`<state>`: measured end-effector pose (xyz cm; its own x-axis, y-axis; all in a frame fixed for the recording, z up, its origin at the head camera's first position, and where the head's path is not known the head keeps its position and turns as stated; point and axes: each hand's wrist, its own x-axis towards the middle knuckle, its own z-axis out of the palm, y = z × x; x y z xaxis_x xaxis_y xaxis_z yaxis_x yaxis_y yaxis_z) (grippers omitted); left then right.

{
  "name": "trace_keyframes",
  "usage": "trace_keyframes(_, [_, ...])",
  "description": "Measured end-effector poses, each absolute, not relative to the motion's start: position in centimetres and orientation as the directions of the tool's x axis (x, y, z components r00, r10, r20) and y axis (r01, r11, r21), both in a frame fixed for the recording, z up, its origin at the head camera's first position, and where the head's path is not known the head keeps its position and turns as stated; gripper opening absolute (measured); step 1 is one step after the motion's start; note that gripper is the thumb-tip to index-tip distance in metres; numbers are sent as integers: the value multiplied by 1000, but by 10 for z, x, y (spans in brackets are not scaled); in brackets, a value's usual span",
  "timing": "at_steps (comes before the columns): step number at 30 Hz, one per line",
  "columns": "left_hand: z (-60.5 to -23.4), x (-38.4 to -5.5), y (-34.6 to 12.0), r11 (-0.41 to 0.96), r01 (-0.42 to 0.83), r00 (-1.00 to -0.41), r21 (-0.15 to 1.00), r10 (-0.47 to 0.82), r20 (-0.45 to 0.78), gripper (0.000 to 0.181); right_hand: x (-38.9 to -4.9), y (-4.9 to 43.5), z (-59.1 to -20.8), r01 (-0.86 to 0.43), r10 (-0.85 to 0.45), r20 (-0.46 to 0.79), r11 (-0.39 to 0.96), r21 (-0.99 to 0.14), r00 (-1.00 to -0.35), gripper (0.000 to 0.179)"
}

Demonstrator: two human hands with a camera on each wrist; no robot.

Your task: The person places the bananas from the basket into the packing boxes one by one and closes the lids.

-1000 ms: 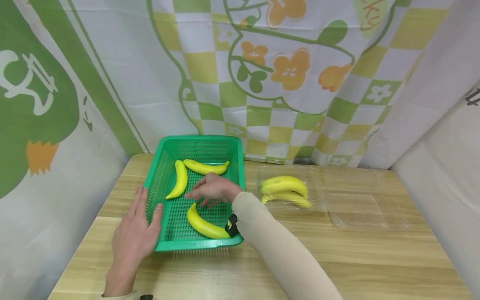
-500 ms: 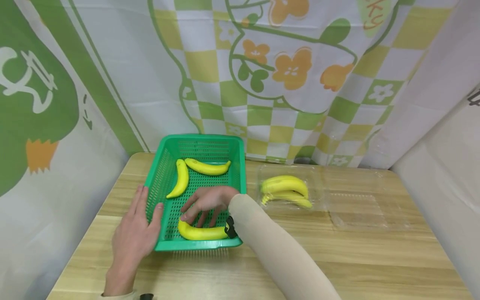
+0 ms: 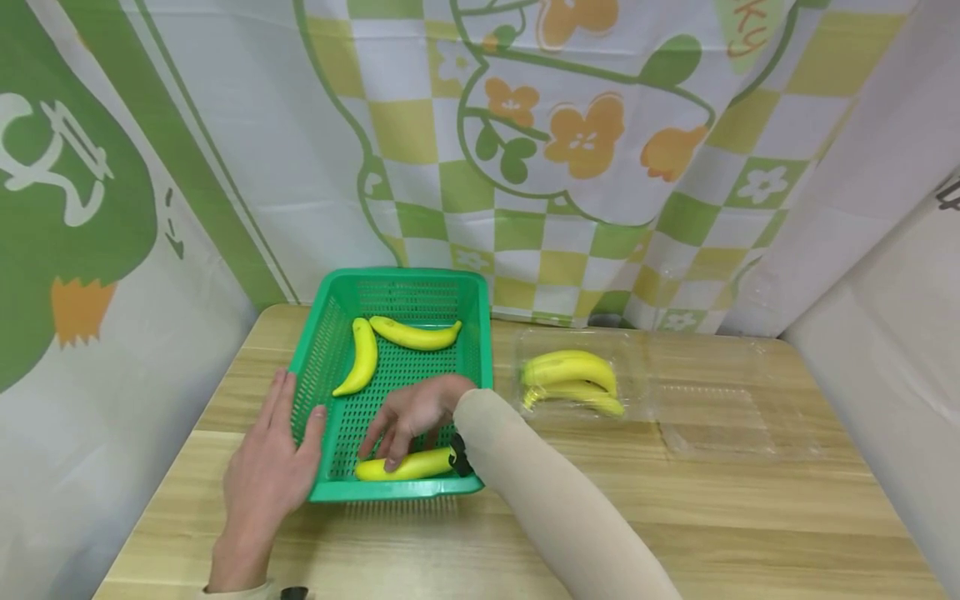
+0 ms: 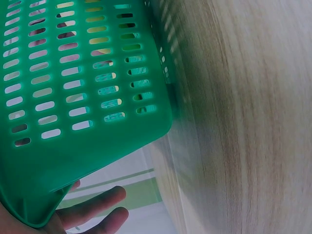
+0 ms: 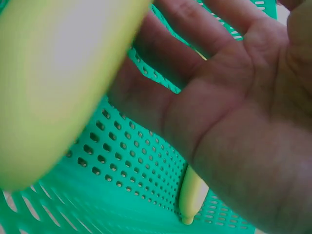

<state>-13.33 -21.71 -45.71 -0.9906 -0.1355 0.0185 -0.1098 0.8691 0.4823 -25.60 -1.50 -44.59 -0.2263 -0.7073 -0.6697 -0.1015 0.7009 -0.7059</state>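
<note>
In the head view my right hand (image 3: 412,410) reaches down into a green plastic basket (image 3: 395,490). It holds a yellow banana (image 3: 427,464) that lies along the basket's near wall. One digit overlaps the top of the banana, while others go down behind it. The right wrist view has this banana (image 5: 58,73) large and close, hiding the fingertips. My left hand (image 3: 270,467) rests with straight fingers against the basket's left side. From the left wrist view, fingers (image 4: 105,200) of that hand extend beside the basket's rim. Two bananas (image 3: 360,358) lie at the basket's far end.
To the right, a clear plastic clamshell box (image 3: 630,400) lies opened on the wooden table (image 3: 675,517), with more bananas (image 3: 570,371) in its left half. A patterned curtain (image 3: 562,208) hangs behind the table's back edge.
My right hand has moved from the basket's middle down to the near banana. That banana has turned to lie parallel with the near wall. My left hand stays in place.
</note>
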Motion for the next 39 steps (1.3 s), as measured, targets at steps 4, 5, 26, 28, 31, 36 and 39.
trace_keyframes(4, [-457, -130, -221, 869, -119, -990, 480, -139, 6, 74, -253, -18, -441, -152, -719, -659, 693, -705, -222, 40])
trace_keyframes(5, [-456, -130, -222, 870, -120, -991, 479, -137, 2, 74, -252, -18, -441, -161, -724, -653, 688, -707, -223, 39])
trace_keyframes(26, [-456, -134, -215, 861, -137, -989, 490, -145, -22, 73, -261, -8, -445, -130, -776, -432, 540, -832, -460, 47])
trace_keyframes(28, [-456, -134, -215, 860, -136, -989, 492, -145, -19, 72, -261, -8, -444, -131, -779, -421, 531, -837, -465, 46])
trace_keyframes(31, [-456, -134, -214, 861, -129, -990, 493, -142, -13, 72, -262, -6, -443, -144, -784, -401, 518, -843, -474, 46])
trace_keyframes(36, [-457, -134, -215, 862, -131, -990, 490, -140, -20, 71, -263, -4, -440, -159, -786, -371, 502, -850, -495, 45])
trace_keyframes(39, [-457, -134, -215, 863, -138, -989, 487, -143, -26, 71, -264, -2, -437, -155, -784, -352, 487, -859, -511, 45])
